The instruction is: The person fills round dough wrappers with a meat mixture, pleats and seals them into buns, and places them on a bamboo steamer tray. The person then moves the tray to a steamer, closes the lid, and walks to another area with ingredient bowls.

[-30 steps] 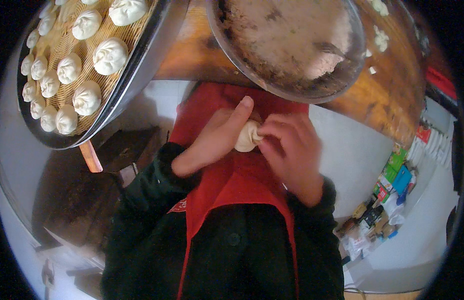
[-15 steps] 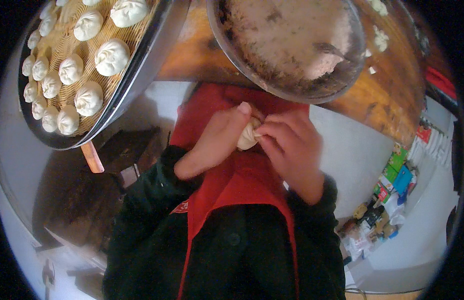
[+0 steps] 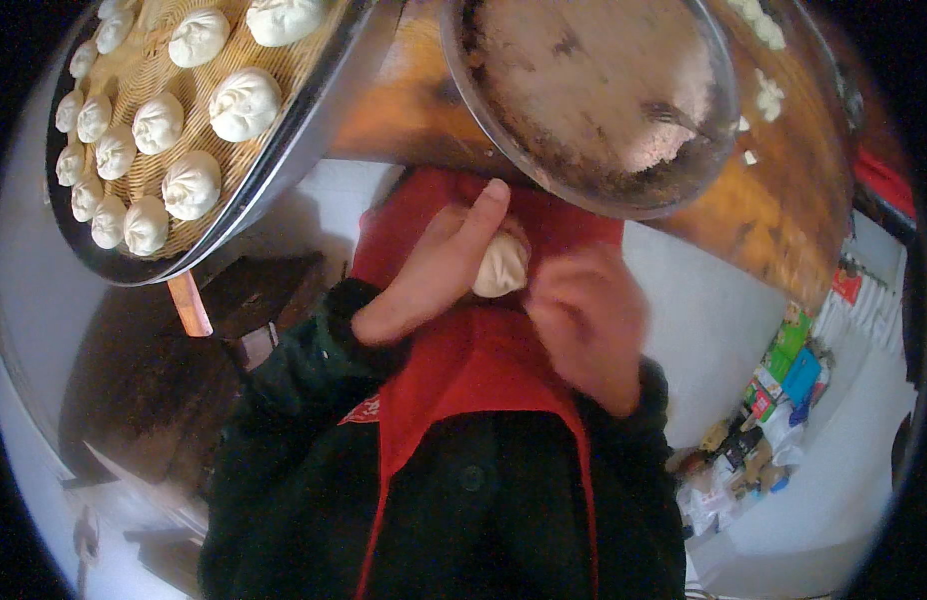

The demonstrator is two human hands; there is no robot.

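My left hand (image 3: 432, 268) cups a pleated steamed bun (image 3: 504, 268) of white dough, its thumb pointing up and away. The bun is above my red apron (image 3: 474, 355), with its gathered folds showing. Just right of the bun is my right hand (image 3: 590, 325), smeared by motion. Its fingers look bent and apart from the dough, but I cannot make out whether they hold anything. Beyond my hands, a round metal basin (image 3: 624, 212) contains brownish-pink filling (image 3: 584, 90). A utensil (image 3: 674, 118) rests in the filling at the right.
At the far left, a large round steamer tray (image 3: 149, 88) with a woven mat carries several pleated buns (image 3: 192, 186). An orange-brown handle (image 3: 190, 305) juts out below it. Small dough pieces (image 3: 769, 95) lie on the wooden table (image 3: 774, 220). Packages (image 3: 784, 370) are heaped at the right.
My right hand has moved away from the bun's top, where its fingers were pinching the dough. My left hand still holds the bun. The view has shifted slightly.
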